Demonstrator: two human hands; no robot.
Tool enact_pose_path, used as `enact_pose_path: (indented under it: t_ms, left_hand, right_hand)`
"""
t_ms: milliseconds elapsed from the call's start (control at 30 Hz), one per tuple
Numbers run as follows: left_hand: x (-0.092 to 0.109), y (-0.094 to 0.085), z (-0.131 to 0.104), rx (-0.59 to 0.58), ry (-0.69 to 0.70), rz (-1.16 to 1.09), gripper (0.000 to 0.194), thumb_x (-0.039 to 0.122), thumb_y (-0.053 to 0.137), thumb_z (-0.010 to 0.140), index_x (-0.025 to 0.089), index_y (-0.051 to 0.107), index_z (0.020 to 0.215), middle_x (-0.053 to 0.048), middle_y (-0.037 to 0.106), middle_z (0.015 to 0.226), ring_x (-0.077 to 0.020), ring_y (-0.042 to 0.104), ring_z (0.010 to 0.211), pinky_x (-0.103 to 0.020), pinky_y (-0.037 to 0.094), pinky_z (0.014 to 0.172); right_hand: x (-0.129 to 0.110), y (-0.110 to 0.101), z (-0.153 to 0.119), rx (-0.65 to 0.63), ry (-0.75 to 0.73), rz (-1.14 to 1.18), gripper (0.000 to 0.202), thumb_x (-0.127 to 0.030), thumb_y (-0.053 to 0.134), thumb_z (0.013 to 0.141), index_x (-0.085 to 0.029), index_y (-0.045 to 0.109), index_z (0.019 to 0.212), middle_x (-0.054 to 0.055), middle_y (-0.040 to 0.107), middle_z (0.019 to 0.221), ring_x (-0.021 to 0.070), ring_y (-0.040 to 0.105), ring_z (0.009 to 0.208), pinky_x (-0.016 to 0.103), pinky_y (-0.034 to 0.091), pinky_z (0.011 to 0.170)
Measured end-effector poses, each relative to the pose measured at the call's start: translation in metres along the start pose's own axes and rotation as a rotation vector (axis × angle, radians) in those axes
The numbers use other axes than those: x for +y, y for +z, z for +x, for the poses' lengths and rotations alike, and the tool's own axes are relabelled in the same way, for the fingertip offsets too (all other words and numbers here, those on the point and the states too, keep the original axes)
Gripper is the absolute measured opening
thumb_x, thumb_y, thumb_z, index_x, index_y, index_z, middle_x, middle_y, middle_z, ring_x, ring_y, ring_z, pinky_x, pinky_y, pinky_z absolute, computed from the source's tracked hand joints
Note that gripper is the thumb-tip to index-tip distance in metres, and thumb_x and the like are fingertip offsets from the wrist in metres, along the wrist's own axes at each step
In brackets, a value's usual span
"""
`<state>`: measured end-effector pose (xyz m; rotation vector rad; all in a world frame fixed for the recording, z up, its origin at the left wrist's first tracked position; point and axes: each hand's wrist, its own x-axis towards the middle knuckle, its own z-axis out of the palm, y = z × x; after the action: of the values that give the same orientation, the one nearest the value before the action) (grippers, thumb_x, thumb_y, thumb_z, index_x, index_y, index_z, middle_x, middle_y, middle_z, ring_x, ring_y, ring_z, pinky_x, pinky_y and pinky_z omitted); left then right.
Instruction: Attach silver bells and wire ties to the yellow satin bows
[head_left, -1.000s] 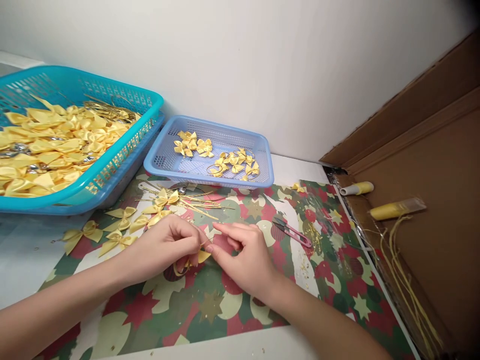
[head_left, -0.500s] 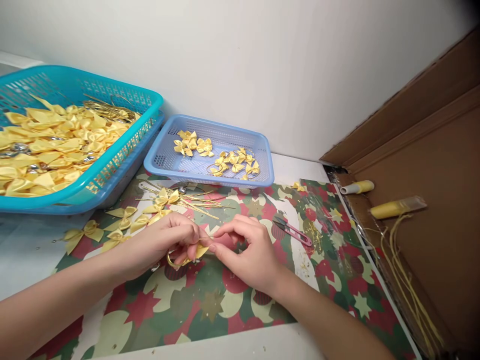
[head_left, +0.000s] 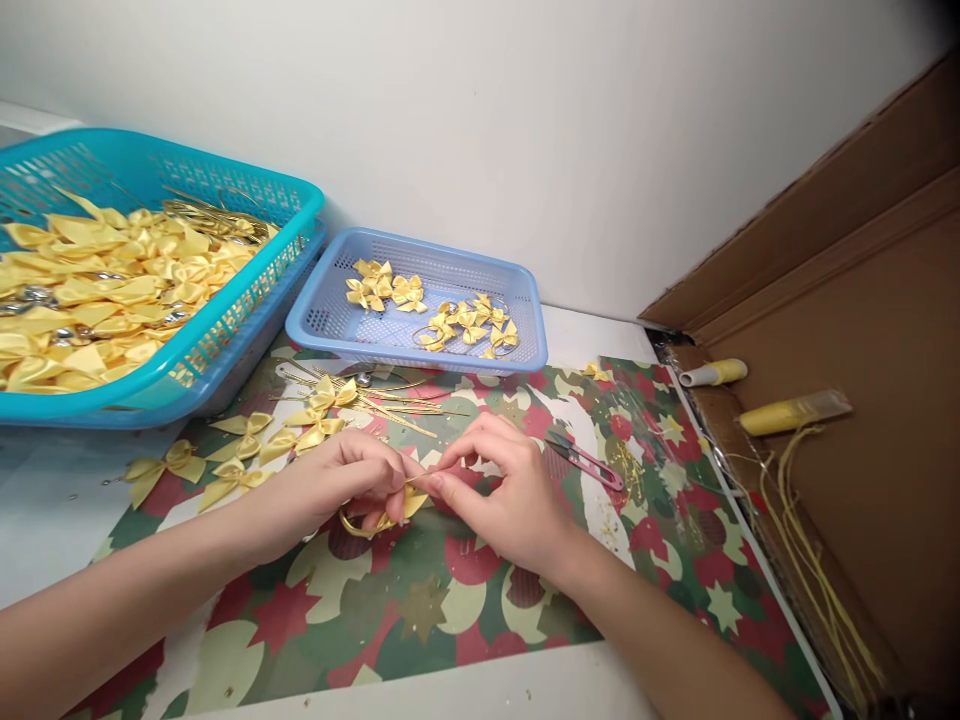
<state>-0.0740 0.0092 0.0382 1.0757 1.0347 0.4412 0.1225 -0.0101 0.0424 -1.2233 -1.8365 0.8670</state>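
Observation:
My left hand (head_left: 360,485) is closed on a yellow ribbon bow (head_left: 412,502) with a looped gold cord (head_left: 360,528) hanging below its fingers. My right hand (head_left: 499,490) pinches a thin gold strand (head_left: 421,476) that runs across to my left fingertips. The two hands nearly meet above the patterned sheet (head_left: 420,610). Left of them lie several loose yellow bows (head_left: 232,478), and behind these a bundle of gold cords (head_left: 397,405) with a small silver bell (head_left: 364,379).
A turquoise basket (head_left: 300,215) full of bows stands at the left. Behind my hands is a blue basket (head_left: 420,357) holding several bows. Pink-handled snips (head_left: 596,470) lie right of my right hand. Two yellow tubes (head_left: 716,373) and cords (head_left: 810,570) are by the cardboard (head_left: 847,290).
My right hand has shifted slightly right and its fingertips now pinch the strand a little farther from the bow. The looped cord sits slightly farther right.

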Motion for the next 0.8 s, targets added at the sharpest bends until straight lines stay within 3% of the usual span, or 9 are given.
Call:
enact_pose_path:
  t_ms: [167,267,433,467,567,700,800]
  left_hand:
    - [0.001,0.004,-0.001,-0.016,-0.038,-0.013,0.029,0.037,0.058,0.063,0.022,0.068,0.041,-0.004,0.059,0.046,-0.0127,0.039,0.041,-0.023,0.027,0.041]
    - [0.003,0.007,-0.001,0.005,-0.053,-0.029,0.03,0.039,0.059,0.063,0.021,0.066,0.039,-0.006,0.062,0.049,-0.0129,0.038,0.041,-0.023,0.024,0.039]
    - [0.009,0.013,-0.003,0.095,-0.018,-0.058,0.033,0.043,0.058,0.059,0.021,0.064,0.036,-0.003,0.048,0.04,-0.0109,0.032,0.039,-0.022,0.014,0.037]
    - [0.009,0.015,-0.003,0.1,-0.012,-0.057,0.033,0.043,0.057,0.059,0.021,0.064,0.037,-0.002,0.047,0.039,-0.0107,0.032,0.039,-0.022,0.015,0.038]
    - [0.006,0.016,-0.003,0.104,0.0,-0.046,0.032,0.041,0.057,0.061,0.02,0.065,0.039,-0.002,0.048,0.041,-0.0111,0.037,0.04,-0.022,0.02,0.04]
    - [-0.006,0.014,-0.002,0.108,0.04,-0.035,0.032,0.038,0.055,0.068,0.02,0.067,0.044,-0.003,0.054,0.046,-0.0125,0.044,0.044,-0.022,0.028,0.044]
    - [-0.012,0.012,-0.001,0.082,0.074,-0.029,0.032,0.037,0.055,0.07,0.02,0.068,0.046,-0.002,0.057,0.049,-0.0125,0.046,0.046,-0.022,0.031,0.046]
  right_hand:
    - [0.003,0.002,0.0,-0.018,0.003,0.0,0.013,-0.01,0.066,0.083,-0.022,0.07,0.079,-0.001,0.064,0.079,0.0156,0.062,0.079,0.033,0.048,0.076]
    - [0.003,0.002,0.0,0.041,-0.045,-0.015,0.01,-0.012,0.065,0.082,-0.021,0.067,0.078,0.0,0.064,0.078,0.0161,0.061,0.079,0.033,0.049,0.076]
    - [0.001,0.005,-0.001,0.107,-0.113,-0.087,0.008,-0.024,0.072,0.081,-0.021,0.066,0.076,0.001,0.062,0.075,0.0171,0.057,0.075,0.035,0.048,0.076]
    - [0.001,0.007,-0.002,0.089,-0.1,-0.105,0.005,-0.022,0.072,0.079,-0.021,0.068,0.081,0.001,0.062,0.076,0.0177,0.058,0.077,0.035,0.048,0.077]
    - [0.004,0.013,-0.006,0.053,0.005,-0.109,0.022,-0.016,0.071,0.073,-0.021,0.067,0.094,0.002,0.063,0.083,0.0194,0.059,0.083,0.037,0.048,0.081]
    - [0.007,0.02,-0.008,0.14,0.189,0.001,0.048,-0.02,0.074,0.068,-0.021,0.059,0.113,0.003,0.064,0.093,0.0196,0.059,0.087,0.037,0.051,0.083]
    - [0.007,0.021,-0.006,0.024,0.239,0.192,0.022,-0.023,0.071,0.075,-0.021,0.066,0.097,0.003,0.065,0.095,0.0159,0.06,0.08,0.032,0.053,0.074]
